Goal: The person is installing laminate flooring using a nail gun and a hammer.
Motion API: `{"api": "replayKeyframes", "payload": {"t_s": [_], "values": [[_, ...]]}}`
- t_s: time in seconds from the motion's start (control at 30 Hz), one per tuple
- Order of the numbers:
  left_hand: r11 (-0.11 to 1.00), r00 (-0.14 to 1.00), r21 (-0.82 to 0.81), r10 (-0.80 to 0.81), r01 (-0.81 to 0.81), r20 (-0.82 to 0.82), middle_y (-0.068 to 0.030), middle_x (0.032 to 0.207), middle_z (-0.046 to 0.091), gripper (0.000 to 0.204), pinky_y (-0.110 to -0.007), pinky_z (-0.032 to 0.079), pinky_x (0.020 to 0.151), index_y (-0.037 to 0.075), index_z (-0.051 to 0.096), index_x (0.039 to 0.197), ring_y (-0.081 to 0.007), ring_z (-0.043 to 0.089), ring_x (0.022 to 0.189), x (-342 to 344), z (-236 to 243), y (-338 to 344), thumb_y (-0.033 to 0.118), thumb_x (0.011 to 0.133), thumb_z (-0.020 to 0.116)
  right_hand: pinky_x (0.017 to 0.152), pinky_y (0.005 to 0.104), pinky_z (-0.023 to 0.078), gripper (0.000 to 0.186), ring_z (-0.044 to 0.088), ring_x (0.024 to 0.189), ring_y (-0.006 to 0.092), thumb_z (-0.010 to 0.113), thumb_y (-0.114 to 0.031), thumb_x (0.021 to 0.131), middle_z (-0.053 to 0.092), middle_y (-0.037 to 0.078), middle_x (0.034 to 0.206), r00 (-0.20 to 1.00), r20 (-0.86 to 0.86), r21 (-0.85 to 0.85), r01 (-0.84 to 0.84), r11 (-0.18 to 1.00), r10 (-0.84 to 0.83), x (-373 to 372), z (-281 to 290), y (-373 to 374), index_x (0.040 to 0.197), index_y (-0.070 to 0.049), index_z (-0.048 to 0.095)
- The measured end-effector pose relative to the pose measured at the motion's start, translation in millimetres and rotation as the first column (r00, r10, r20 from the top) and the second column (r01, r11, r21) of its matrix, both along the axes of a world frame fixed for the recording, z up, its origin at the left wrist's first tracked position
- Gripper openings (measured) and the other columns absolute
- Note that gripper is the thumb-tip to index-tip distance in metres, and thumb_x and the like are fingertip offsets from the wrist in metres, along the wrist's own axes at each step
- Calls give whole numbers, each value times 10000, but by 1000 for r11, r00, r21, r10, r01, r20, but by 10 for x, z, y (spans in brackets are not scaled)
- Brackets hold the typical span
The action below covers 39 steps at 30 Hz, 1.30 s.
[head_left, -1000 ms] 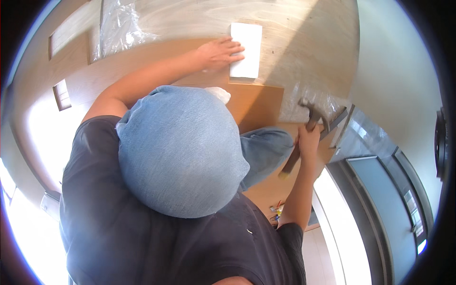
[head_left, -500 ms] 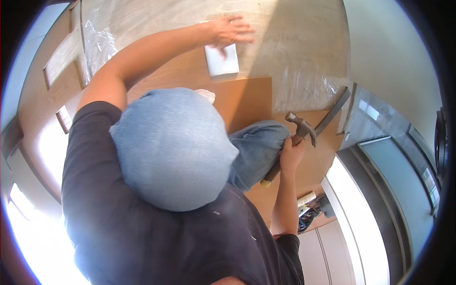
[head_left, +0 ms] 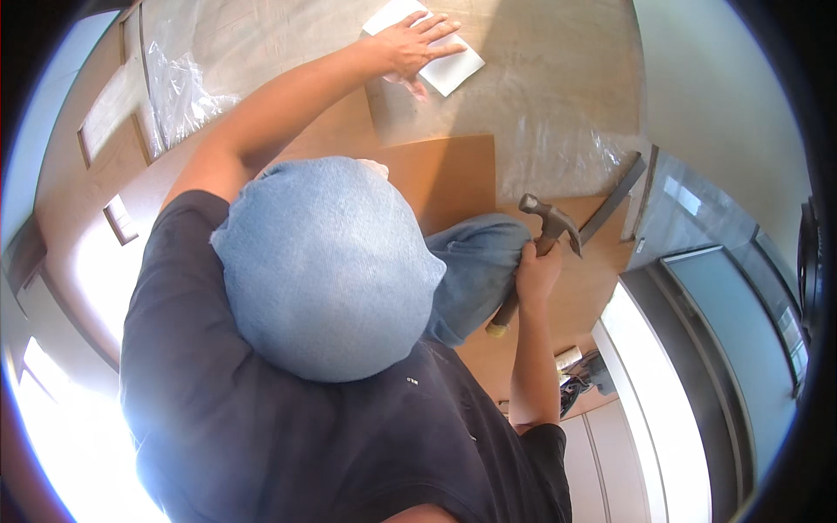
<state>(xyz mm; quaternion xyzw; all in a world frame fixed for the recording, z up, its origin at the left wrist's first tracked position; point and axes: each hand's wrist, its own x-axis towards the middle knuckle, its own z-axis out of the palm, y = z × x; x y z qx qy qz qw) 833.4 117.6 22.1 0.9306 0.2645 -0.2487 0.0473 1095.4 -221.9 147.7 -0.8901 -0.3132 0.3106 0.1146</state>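
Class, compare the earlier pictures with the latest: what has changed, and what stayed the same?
The white pad has moved farther from the person, away from the brown board, and turned slantwise. The left hand, first at its left edge, now spreads across it. The right hand still grips the hammer.

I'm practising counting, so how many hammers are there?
1: the hammer in the right hand, near the bent knee. Others may be hidden in the clutter at lower right.
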Motion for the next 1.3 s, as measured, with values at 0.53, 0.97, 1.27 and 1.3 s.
{"api": "replayKeyframes", "payload": {"t_s": [0.53, 0.97, 1.27, 1.3], "values": [[925, 809, -79, 364, -372, 462, -196, 1280, 463, 984, -482, 367, 968, 127, 338, 1562, -342, 439, 1179, 203, -158, -877, 673, 808, 657, 632, 419, 523, 229, 651, 675, 308, 609, -152, 854, 648, 182, 826, 1000, 9, 20, 2, 1000, -2, 59, -94, -61, 985, 34, 587], [985, 879, -84, 175, -154, 443, -157, 1651, 213, 844, -465, 171, 1239, 45, 299, 1563, -301, 180, 1529, -479, -218, -1316, 564, 945, 546, 527, 409, 517, 219, 640, 546, 248, 651, -176, 879, 636, 128, 669, 912, 155, -51, -375, 926, 378, 1029, -408, 1196, 868, 22, 557], [965, 833, -249, 202, -80, 515, -110, 1688, 134, 893, -418, 98, 1275, 41, 208, 1591, -241, 90, 1566, -818, -416, -1312, 618, 961, 466, 455, 375, 496, 149, 570, 499, 217, 595, -162, 850, 561, 72, 635, 844, -412, -125, -425, 897, 343, 378, -1170, 2414, 884, -18, 575], [966, 818, -251, 193, -62, 542, -107, 1688, 138, 892, -417, 97, 1275, 42, 213, 1591, -238, 93, 1566, -838, -411, -1338, 618, 958, 465, 434, 364, 482, 124, 553, 487, 212, 577, -161, 843, 544, 57, 630, 783, -337, -102, -582, 807, 523, 510, -1028, 2490, 879, -43, 581]]}}
